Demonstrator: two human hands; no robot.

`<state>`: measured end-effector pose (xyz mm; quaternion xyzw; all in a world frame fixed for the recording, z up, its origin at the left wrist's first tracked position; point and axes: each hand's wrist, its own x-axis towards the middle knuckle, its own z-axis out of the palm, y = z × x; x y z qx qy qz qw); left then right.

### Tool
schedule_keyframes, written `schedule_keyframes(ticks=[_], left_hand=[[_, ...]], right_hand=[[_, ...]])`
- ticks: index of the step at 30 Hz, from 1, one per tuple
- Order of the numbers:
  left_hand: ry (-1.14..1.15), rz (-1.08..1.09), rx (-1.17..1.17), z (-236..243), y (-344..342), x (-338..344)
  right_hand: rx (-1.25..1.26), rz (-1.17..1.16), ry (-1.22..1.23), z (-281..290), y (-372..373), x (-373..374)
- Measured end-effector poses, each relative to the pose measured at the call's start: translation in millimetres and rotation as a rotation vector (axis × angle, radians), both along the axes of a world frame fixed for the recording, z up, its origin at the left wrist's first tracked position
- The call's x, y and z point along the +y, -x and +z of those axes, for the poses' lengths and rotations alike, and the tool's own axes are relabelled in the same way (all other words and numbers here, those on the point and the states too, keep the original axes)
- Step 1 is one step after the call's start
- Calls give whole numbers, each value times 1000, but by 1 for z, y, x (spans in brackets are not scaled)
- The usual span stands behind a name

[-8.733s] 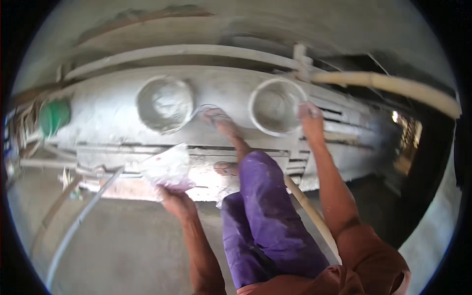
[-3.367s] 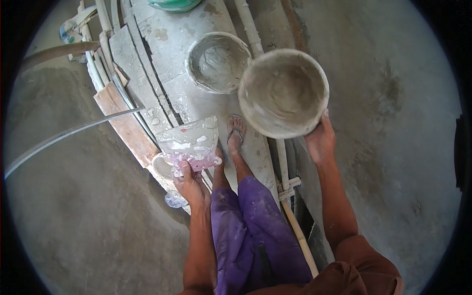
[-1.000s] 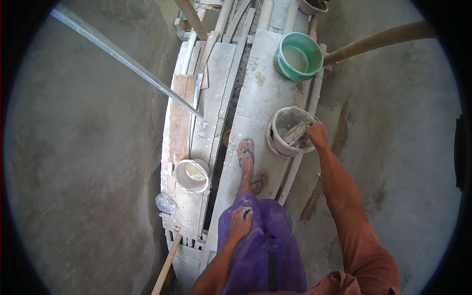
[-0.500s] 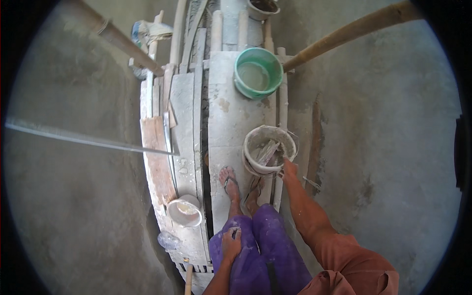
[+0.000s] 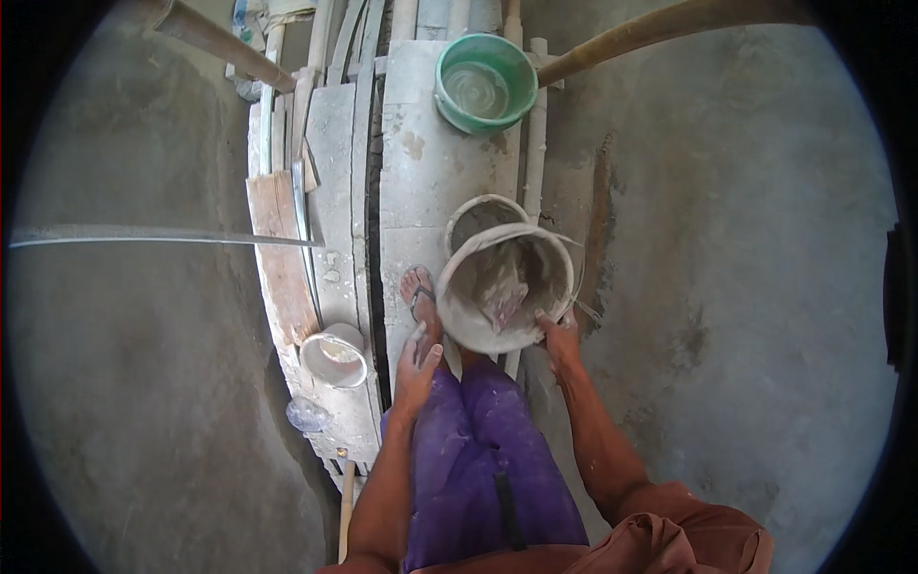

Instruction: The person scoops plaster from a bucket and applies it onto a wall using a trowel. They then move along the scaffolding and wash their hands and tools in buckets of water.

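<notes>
1. Gripping the rim of a round, grey-white plastic bucket [image 5: 469, 275] with the right hand [image 5: 560, 340].
2. Holding the left hand [image 5: 415, 378] loosely spread, visibly empty, now lifted off the purple cloth trousers [image 5: 459, 469], near the bucket.
3. Carrying a flat, pinkish-grey scraper [image 5: 505, 304] inside, above the pale plank platform's [image 5: 449, 167] right edge; now raised, revealing a mortar-smeared, round grey bucket [image 5: 478, 219] behind, apparently separating both.

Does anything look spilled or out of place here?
Yes, mildly: pale blobs sit on the grey boards, perhaps dropped mix, and crumpled clear plastic lies at the boards' edge, like litter. Nothing is seen spilling from the held bucket.
</notes>
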<state>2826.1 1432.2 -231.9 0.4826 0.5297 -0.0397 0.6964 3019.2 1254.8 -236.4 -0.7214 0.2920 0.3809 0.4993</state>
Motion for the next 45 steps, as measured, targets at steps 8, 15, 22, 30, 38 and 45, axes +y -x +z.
schedule_keyframes(ticks=[8, 15, 22, 30, 38, 45], left_hand=[[261, 5, 68, -7, 59, -2], [293, 669, 124, -51, 113, -24], [208, 1184, 187, -52, 195, -30], [244, 1544, 111, -36, 280, -52], [339, 1775, 17, -7, 333, -62], [354, 1926, -14, 8, 355, -76]], right_hand=[[98, 816, -115, 6, 3, 32], [-167, 616, 197, -174, -18, 5], [379, 68, 304, -259, 17, 38], [221, 80, 247, -276, 36, 39], [234, 180, 0, -207, 67, 147], [59, 438, -20, -128, 102, 174]])
